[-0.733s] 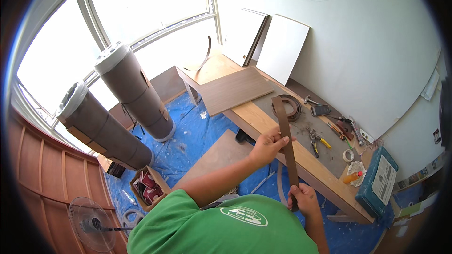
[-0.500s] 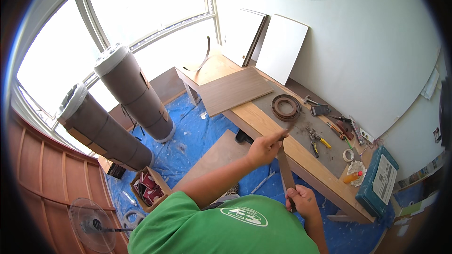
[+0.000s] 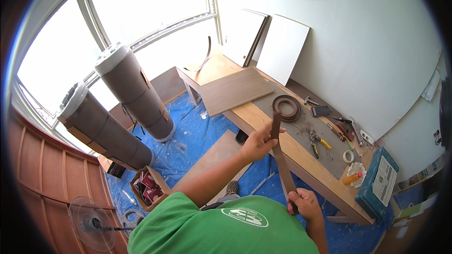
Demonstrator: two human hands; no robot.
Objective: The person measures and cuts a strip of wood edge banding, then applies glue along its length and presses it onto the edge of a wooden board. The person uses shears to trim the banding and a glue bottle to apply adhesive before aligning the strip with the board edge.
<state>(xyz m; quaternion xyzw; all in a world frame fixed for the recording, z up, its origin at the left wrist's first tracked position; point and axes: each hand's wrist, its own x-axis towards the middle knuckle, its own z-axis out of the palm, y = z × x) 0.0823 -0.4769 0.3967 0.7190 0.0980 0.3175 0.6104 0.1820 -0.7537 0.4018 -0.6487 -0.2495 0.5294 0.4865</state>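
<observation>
A brown strip of edge banding (image 3: 282, 167) runs up between my two hands, in front of the bench's near edge. My right hand (image 3: 306, 203) is closed round its lower end, close to my green shirt. Farther up, my left hand (image 3: 258, 145) grips the strip between thumb and fingers, and its free end sticks up above them. Beyond that hand a coil of matching banding (image 3: 298, 109) lies on the bench. To its left rests a flat wood-grain board (image 3: 235, 90), overhanging the bench's near side.
On the wooden bench (image 3: 310, 171) lie a hammer (image 3: 310, 100), a phone (image 3: 320, 110), yellow-handled snips (image 3: 321, 142), a tape roll (image 3: 348, 156) and a teal case (image 3: 377, 182). White panels (image 3: 283, 49) lean on the wall. Large wrapped rolls (image 3: 134, 91), a carton (image 3: 149, 189) and a fan (image 3: 92, 223) stand left.
My left hand has drawn back slightly toward me and left, turning so that the strip's upper end stands more upright. My right hand has hardly moved.
</observation>
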